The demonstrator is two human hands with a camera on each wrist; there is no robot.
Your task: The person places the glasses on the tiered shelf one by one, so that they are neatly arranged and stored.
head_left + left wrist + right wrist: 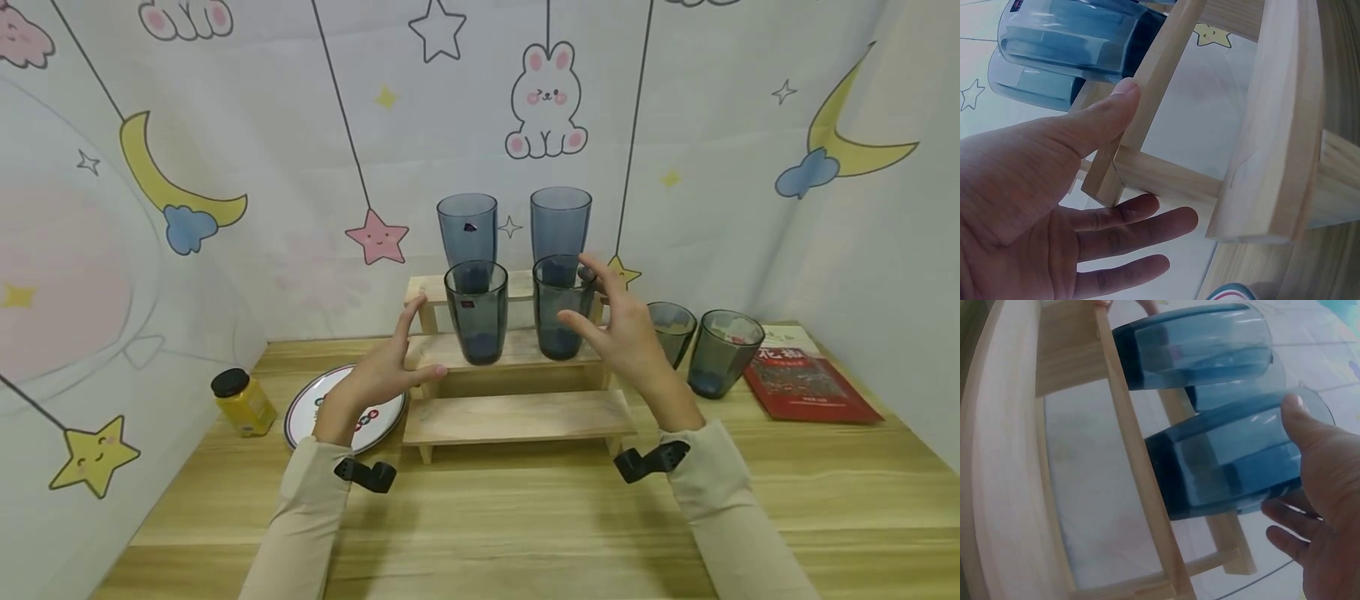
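Two blue-grey drinking glasses stand upright on the middle shelf, a left glass and a right glass. My right hand reaches round the right glass near its rim, thumb in front and fingers on the far side, as the right wrist view shows. Some of those fingers are hidden by the glass. My left hand has its fingers spread beside the stand's left end. Its thumb lies close to the middle shelf edge in the left wrist view, and it holds nothing.
Taller blue glasses stand on the top shelf; the wooden stand's lowest shelf faces me. Two more glasses and a red packet are at right. A plate and a black-lidded yellow jar are at left.
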